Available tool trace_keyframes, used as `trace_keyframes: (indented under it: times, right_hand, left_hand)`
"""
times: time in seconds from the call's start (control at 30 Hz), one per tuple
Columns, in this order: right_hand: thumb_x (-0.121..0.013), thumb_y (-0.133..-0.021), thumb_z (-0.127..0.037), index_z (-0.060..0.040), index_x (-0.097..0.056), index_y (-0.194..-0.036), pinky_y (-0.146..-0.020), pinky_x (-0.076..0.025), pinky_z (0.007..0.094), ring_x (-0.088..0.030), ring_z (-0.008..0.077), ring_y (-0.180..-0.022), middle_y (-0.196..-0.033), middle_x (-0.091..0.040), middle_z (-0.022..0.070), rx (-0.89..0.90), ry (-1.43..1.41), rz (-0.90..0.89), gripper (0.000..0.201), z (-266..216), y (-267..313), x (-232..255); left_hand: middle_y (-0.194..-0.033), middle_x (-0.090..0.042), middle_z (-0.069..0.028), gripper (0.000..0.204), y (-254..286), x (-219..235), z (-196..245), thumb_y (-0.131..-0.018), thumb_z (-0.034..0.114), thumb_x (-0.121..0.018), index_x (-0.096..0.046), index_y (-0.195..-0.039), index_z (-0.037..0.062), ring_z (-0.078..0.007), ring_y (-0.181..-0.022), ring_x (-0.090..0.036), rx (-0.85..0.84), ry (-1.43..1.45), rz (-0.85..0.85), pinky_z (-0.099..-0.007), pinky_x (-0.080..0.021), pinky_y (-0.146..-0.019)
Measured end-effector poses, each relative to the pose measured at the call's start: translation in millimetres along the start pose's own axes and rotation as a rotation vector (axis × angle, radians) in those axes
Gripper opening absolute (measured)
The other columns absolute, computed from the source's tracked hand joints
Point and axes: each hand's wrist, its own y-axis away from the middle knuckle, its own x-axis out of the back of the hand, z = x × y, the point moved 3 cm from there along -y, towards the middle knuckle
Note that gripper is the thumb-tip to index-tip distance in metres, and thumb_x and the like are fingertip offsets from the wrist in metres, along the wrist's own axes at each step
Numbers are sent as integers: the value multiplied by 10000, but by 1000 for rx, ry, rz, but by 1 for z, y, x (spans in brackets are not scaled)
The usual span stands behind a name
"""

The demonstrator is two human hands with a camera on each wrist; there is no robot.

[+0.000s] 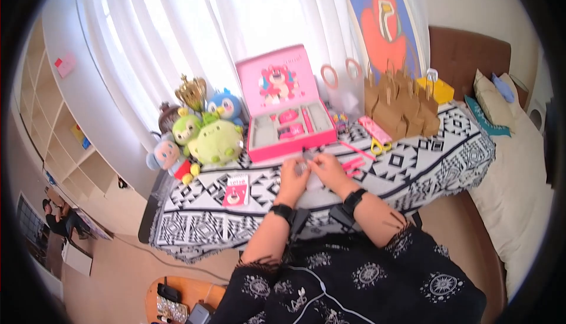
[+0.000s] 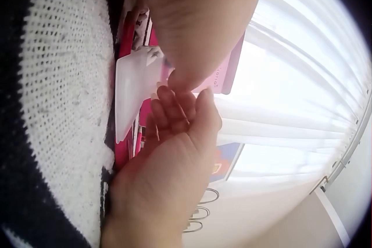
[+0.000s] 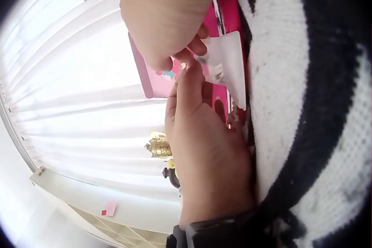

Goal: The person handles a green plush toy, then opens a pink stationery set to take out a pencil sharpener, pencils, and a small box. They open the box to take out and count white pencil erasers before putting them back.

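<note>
Both hands meet over the near side of the table in the head view, fingertips close together. My left hand (image 1: 293, 178) (image 2: 203, 21) pinches a translucent white plastic piece (image 1: 314, 181) (image 2: 131, 91) (image 3: 232, 62). My right hand (image 1: 331, 175) (image 3: 168, 15) holds the same piece from the other side, with fingers curled in the left wrist view. A small dark and grey part shows near the fingertips; its shape is unclear. Just behind the hands lies an open pink box (image 1: 292, 147) with pink items in its tray.
Plush toys (image 1: 217, 141) and a gold trophy (image 1: 191, 93) stand left of the box; a pink-and-white card (image 1: 236, 191) lies in front. At right are pink strips (image 1: 354, 165), yellow scissors (image 1: 380, 146), a pink packet (image 1: 375, 129) and brown paper bags (image 1: 401, 109).
</note>
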Motion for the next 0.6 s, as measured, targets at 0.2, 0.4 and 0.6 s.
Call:
trace_keyframes:
  times: [0.2,0.4,0.6]
  right_hand:
    - [-662,-871,-169,6,-633,-832,-650,-465,353,-584,207,-691,-732,-626,123,-90,-39,-33,182,17,7,-5]
    - [-655,-904,-186,-17,-631,-839,-526,-428,299,-541,119,-572,-657,-599,34,-269,-106,-109,183,15,6,-3]
    - [-659,-875,-205,6,-640,-832,-583,-457,364,-590,236,-603,-677,-625,128,-297,-67,-94,216,22,7,-5]
  left_hand:
    - [-976,-626,-189,253,5,1,0,-773,162,-732,-650,-977,35,-381,-981,-580,-33,-34,24,-439,-458,-869]
    - [-972,-617,-133,203,3,-3,-14,-820,127,-716,-650,-976,15,-262,-928,-611,6,18,-1,-339,-506,-732]
    - [-959,-619,-138,189,2,-5,-19,-830,123,-703,-650,-971,10,-257,-896,-621,30,42,-1,-344,-508,-726]
